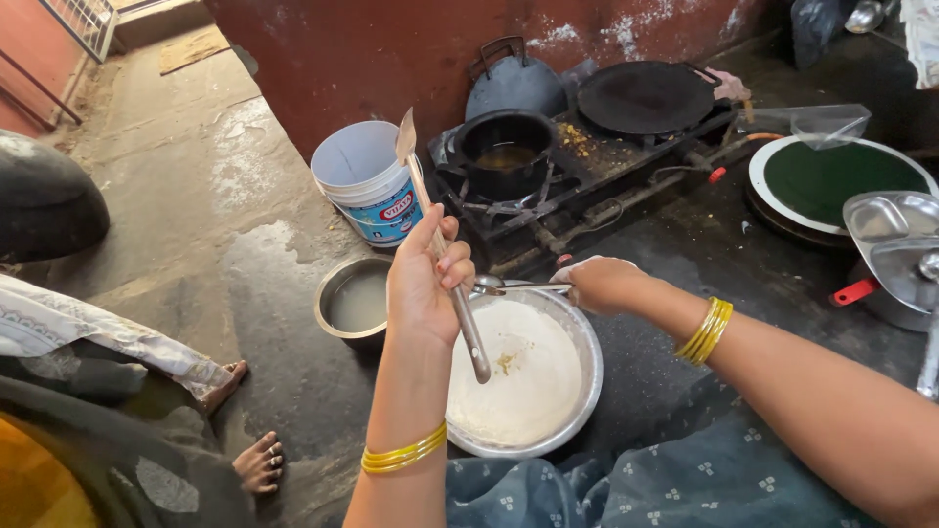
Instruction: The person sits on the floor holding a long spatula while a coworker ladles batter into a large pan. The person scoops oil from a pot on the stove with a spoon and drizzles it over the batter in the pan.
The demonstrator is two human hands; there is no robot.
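At the lower left, bare feet [256, 460] of another person rest on the floor. Right of them sits a small pot [354, 305] of cloudy water, with a white bucket [367, 181] above. At centre the left hand [423, 284] grips a spatula [442, 244] — blade up. Below lies a steel bowl [587, 376] of flour; the right hand [604, 284] pinches a spoon [499, 287] over its rim — stove [587, 166] behind.
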